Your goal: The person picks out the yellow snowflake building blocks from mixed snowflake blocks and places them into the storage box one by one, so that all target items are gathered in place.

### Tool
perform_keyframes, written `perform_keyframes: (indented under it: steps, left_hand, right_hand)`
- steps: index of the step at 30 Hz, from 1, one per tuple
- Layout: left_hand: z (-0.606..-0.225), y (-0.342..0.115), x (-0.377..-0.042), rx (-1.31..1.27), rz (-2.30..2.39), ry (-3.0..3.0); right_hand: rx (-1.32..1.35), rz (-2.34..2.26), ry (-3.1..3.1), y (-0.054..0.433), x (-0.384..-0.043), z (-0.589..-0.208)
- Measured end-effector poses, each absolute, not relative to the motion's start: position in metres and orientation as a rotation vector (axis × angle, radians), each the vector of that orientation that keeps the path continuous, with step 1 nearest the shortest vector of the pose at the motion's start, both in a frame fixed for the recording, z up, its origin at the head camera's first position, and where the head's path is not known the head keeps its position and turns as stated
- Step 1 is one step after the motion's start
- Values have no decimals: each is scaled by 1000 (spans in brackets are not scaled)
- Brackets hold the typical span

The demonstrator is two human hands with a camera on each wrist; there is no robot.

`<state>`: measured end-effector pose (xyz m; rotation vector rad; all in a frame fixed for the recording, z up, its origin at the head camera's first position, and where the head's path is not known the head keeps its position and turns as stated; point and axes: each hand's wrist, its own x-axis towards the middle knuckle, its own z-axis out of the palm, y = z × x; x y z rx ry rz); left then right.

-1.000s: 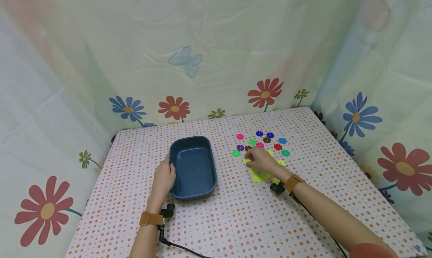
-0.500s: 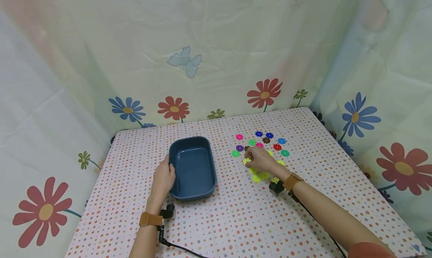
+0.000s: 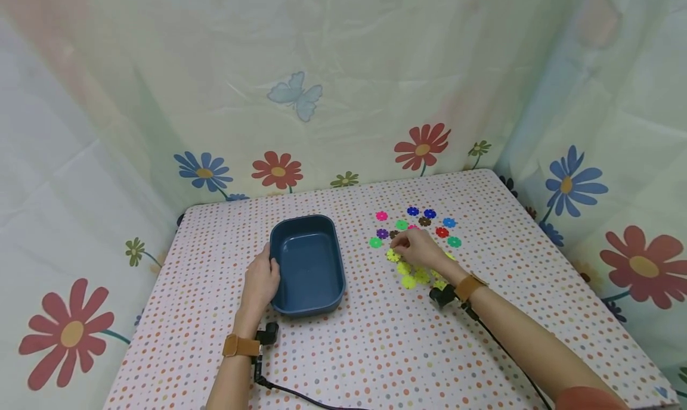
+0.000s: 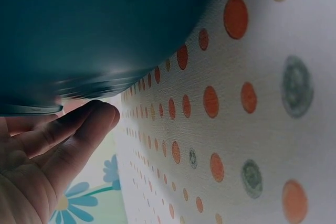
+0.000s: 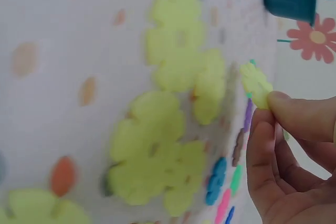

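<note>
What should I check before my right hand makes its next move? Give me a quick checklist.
1. Left hand at the dark blue, rounded-rectangular bin: ok, it holds the left side.
2. Bin upright, opening upward: ok.
3. Right hand has one yellow flower-shaped piece: ok, pinched at the fingertips in the right wrist view.
4. Pinched piece fully off the white polka-dotted tabletop: cannot tell.
5. Right hand above the bin: not ok, it is off to the right.
</note>
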<state>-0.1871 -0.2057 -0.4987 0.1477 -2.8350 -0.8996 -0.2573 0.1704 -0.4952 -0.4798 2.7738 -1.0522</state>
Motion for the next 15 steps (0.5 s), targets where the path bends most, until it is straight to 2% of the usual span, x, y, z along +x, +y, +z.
perform_keyframes:
  steps: [15]
  left_hand:
    - [-502,-206,-190,157,-916,-2814]
  right_hand:
    - [-502,-1218,2635,131,-269,-444]
